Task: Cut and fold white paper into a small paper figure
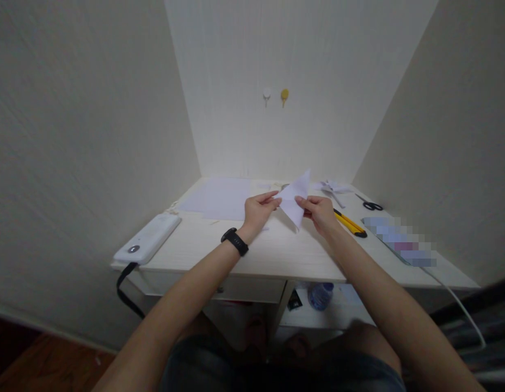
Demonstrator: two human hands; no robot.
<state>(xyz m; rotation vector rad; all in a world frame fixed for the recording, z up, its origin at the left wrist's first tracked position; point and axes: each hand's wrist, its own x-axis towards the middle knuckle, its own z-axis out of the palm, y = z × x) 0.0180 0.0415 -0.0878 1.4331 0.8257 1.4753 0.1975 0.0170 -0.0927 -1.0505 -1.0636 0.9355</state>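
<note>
No readable text or numbers anywhere.

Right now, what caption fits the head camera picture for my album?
Left hand and right hand hold a pointed white paper piece over a white wood-grained desk.

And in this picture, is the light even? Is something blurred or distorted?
In the head view: light is uneven, the back wall brighter than the left wall, with shadow below the desk; the edges look stretched, perhaps by a wide lens; blocky pixels cover the flat object at right; the held paper looks slightly soft.
</note>
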